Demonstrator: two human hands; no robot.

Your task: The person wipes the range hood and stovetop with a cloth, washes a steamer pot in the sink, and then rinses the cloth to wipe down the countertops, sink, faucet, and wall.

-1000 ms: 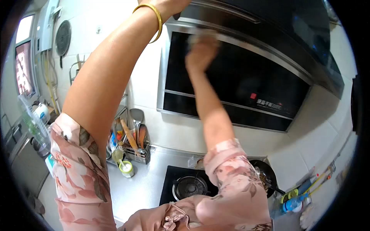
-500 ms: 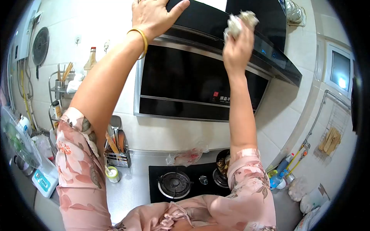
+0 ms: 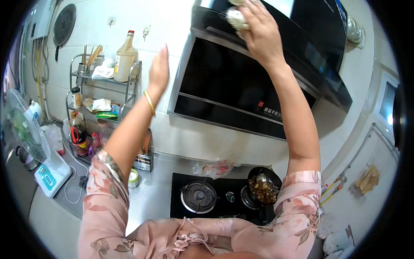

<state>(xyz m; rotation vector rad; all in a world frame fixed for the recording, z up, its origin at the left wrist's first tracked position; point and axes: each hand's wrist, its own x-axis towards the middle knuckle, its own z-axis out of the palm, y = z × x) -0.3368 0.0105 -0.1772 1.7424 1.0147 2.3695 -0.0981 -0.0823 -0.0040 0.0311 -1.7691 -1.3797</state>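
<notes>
My right hand [image 3: 258, 32] is raised high and closed on a crumpled whitish cloth [image 3: 236, 18], pressed against the upper edge of the black range hood [image 3: 224, 73]. My left hand [image 3: 158, 71] hangs in the air just left of the hood, fingers together and flat, holding nothing; a gold bangle [image 3: 149, 102] sits on its wrist. Below, a black gas hob [image 3: 207, 196] carries a dark pan of cooked food [image 3: 264, 187] with a spoon in it.
A wire shelf rack [image 3: 103, 86] with a bottle [image 3: 124, 58], chopsticks and packets stands at the left wall. A white fan [image 3: 32, 138] sits on the counter at far left. A plastic bag [image 3: 213, 167] lies behind the hob, and a utensil basket [image 3: 144, 159] stands beside it.
My left hand has come off the hood's top and dropped to its left side. My right hand with the cloth moved left along the hood's upper edge. The view shifted left.
</notes>
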